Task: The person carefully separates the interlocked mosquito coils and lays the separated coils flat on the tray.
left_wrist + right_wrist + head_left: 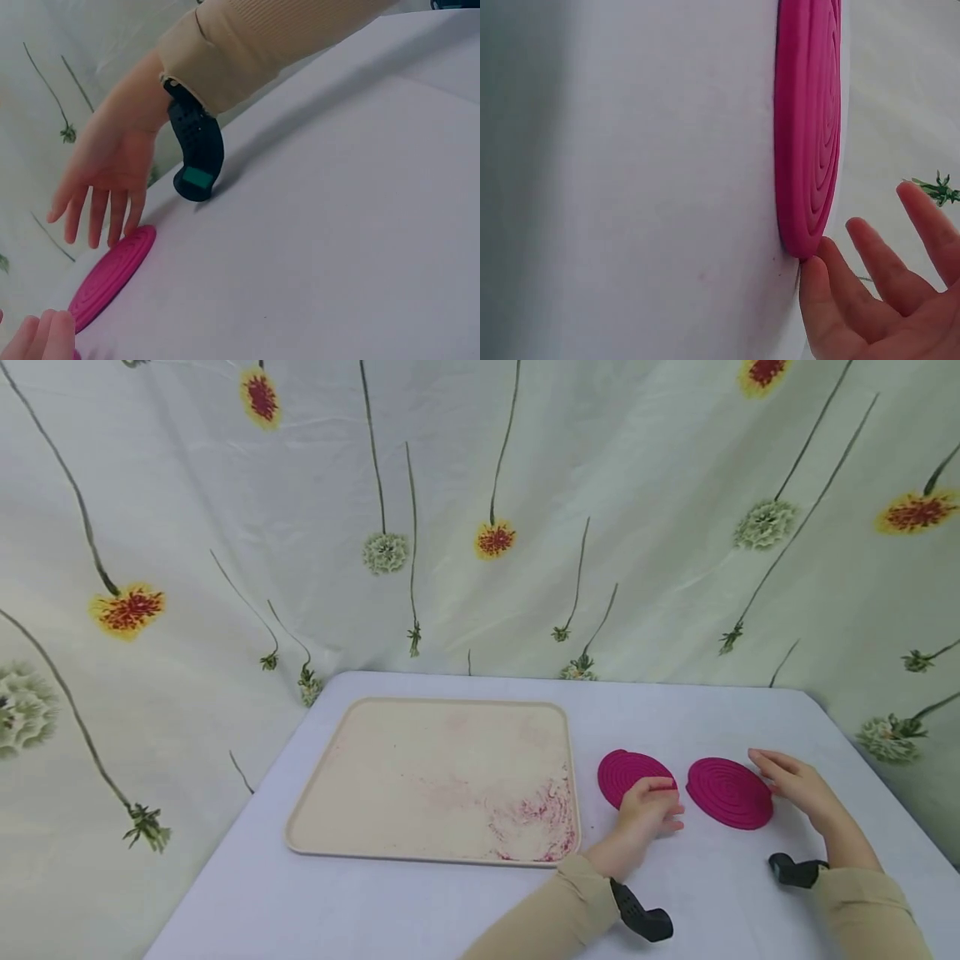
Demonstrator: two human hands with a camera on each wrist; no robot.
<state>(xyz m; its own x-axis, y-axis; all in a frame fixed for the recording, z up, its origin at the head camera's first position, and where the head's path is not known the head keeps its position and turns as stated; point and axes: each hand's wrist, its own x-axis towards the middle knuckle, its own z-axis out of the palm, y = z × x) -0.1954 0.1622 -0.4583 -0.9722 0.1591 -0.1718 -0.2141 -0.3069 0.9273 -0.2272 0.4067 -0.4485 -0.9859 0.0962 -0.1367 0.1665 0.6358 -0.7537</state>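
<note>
Two coils wound, tray bare of them

The pink winding looks finished, as far as can be judged: two flat spirals lie on the white table (420, 906), each a full round with no loose strand beside it. The left coil (628, 772) is under and just beyond the left hand (643, 817); the right coil (729, 793) lies between the two hands, its outer rim right at the right thumb and forefinger.

The right hand (801, 787) is spread, fingers mostly straight, its thumb and forefinger at the rim without any clear hold on it. The left fingers are relaxed and slightly bent across the coil's near right edge; they seem to have hold of nothing, though whether they touch it cannot be told.

To the left of the left fingers, the tray (442, 735) carries only pink smears, thickest at the corner nearest that hand. Neither coil is on it. Any work left would probably be small: neatening the rims, or lifting the coils. The pictures do not settle which.
</note>
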